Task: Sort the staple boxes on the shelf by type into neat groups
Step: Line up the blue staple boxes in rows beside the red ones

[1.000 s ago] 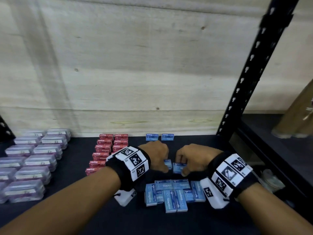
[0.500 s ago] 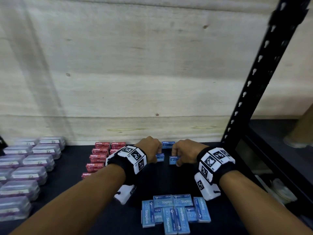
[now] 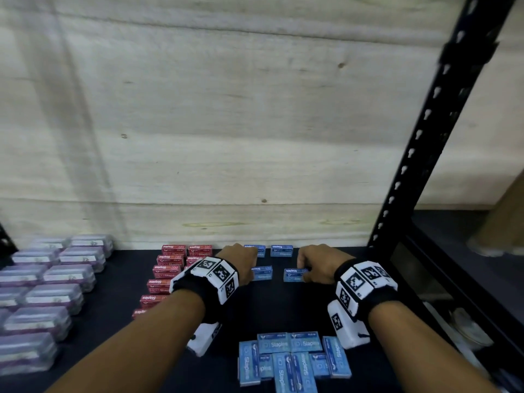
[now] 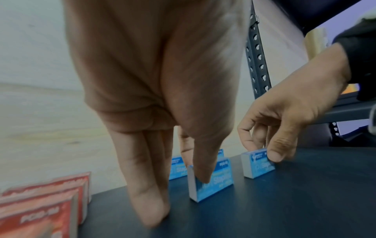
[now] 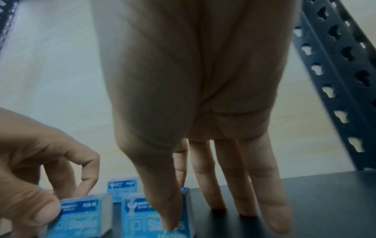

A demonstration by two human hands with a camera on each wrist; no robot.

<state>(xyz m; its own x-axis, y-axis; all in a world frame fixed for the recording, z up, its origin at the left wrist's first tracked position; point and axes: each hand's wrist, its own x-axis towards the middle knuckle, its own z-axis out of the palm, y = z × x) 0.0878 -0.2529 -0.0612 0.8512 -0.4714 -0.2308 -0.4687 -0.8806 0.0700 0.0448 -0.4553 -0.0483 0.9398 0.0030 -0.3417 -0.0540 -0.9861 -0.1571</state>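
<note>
My left hand (image 3: 241, 263) pinches a small blue staple box (image 3: 262, 273) that stands on edge on the black shelf (image 3: 283, 307). In the left wrist view the thumb lies on the front of this box (image 4: 215, 183), with the fingers behind it. My right hand (image 3: 314, 265) pinches a second blue box (image 3: 293, 275) a little to the right, thumb on its front (image 5: 142, 225). Two more blue boxes (image 3: 255, 250) (image 3: 281, 250) stand behind them against the wall. A loose pile of blue boxes (image 3: 292, 358) lies at the front. Red boxes (image 3: 170, 265) stand in two columns to the left.
Clear purple-tinted cases (image 3: 51, 279) fill the shelf's left side in rows. A black perforated upright (image 3: 419, 154) rises at the right, with another shelf bay beyond it. The pale wooden back wall (image 3: 226, 137) closes the shelf behind the boxes.
Both hands moved from above the front pile toward the back wall, each carrying a blue box. The two boxes now stand on the shelf in front of the back pair.
</note>
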